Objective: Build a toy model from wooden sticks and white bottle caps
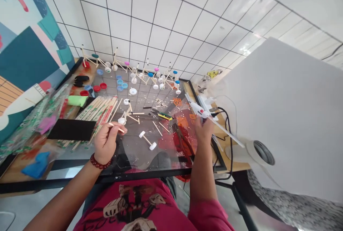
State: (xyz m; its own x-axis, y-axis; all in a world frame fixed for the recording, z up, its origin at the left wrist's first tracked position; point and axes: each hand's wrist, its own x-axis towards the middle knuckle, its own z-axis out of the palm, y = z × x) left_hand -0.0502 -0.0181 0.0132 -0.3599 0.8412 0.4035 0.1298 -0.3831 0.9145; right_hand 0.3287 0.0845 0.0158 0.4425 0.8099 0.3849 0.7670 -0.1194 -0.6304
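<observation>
Above the red T-shirt point(134, 206), the right hand's point(203, 131) fingers wrap a white hot glue gun point(199, 110) and the left hand's point(105, 142) fingers pinch a wooden stick point(118, 128), so a careless tilt could drip hot glue onto skin or the clear plastic sheet point(166, 156) near the bottle-cap axle point(147, 140).

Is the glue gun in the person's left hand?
No, the glue gun is in the right hand, while the left hand pinches a small stick.
</observation>
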